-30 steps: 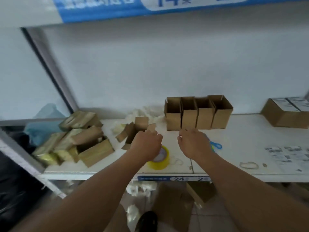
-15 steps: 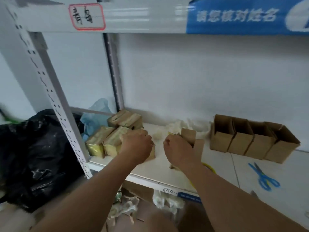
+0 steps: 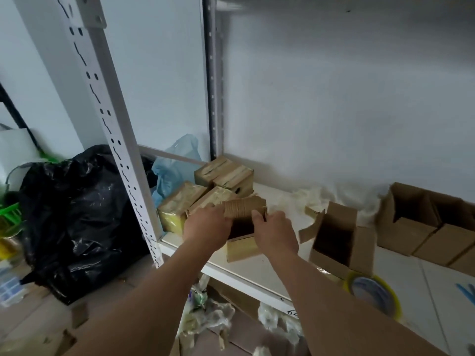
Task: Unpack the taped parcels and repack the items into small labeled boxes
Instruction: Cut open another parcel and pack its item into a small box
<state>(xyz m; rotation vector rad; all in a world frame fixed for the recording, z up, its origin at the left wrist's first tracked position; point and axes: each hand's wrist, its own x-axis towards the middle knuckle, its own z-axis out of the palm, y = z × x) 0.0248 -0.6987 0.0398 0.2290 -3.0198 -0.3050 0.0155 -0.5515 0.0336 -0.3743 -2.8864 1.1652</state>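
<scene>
A taped brown parcel (image 3: 241,246) lies at the front left of the white shelf (image 3: 257,268), its top flap (image 3: 244,208) lifted and a dark opening showing. My left hand (image 3: 207,227) grips the parcel's left side and flap. My right hand (image 3: 276,231) holds the right side, thumb on the flap's edge. Several more taped parcels (image 3: 223,176) are stacked behind and to the left. An open small box (image 3: 339,237) stands just right of my right hand. A row of open small boxes (image 3: 431,227) lines the wall at the right.
A yellow tape roll (image 3: 372,294) and blue scissors (image 3: 466,291) lie on the shelf at the right. White crumpled wrapping (image 3: 303,201) sits by the wall. A perforated upright post (image 3: 115,140) stands left, a black bag (image 3: 72,214) beyond it. Torn wrapping (image 3: 205,319) litters the floor.
The view swung left and down. Both hands moved from above the tape roll to the left parcels and now hold one parcel with its flap raised.
</scene>
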